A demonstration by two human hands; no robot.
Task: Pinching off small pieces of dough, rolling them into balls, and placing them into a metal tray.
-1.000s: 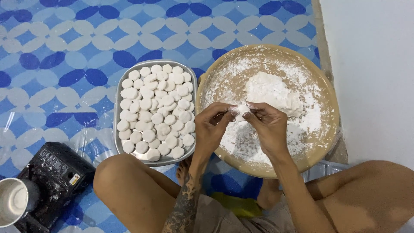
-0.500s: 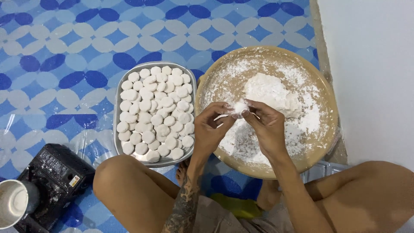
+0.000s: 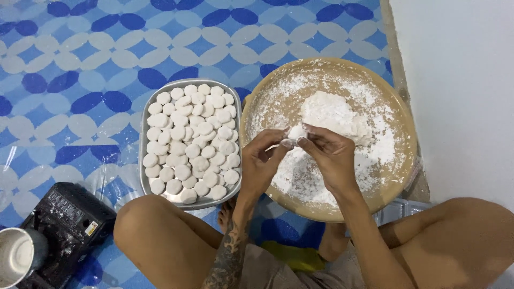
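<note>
1. The landmark is the round tan tray (image 3: 399, 128), dusted with white flour, resting on the blue and white patterned floor (image 3: 80, 64) in front of the seated person.
2. Both hands meet above the middle of the round tan tray, a little toward the person's side of it.
3. The left hand (image 3: 263, 160) curls in from the tray's left part, its thumb and fingertips pinching a small dough piece (image 3: 295, 132).
4. The right hand (image 3: 332, 155) comes from the tray's near side, its fingertips closed on the same small dough piece, so the two hands press it between them.
5. The small dough piece sits held in the air just over the flour, touching or nearly touching the big dough lump (image 3: 334, 115); which, I cannot tell.
6. The big dough lump lies near the centre of the round tan tray, on the far side of the hands.
7. Loose flour (image 3: 305, 176) covers the tray's floor beneath the hands.
8. Just left of the round tan tray, nearly touching its rim, sits a rectangular metal pan (image 3: 145, 115) packed with small round white dough discs (image 3: 187, 139).
9. Well to the left of the tray and nearer the person, a black scale (image 3: 69, 219) stands on the floor, with a metal cup (image 3: 19, 257) at its left edge.
10. The person's bare knees flank the tray's near rim.
</note>
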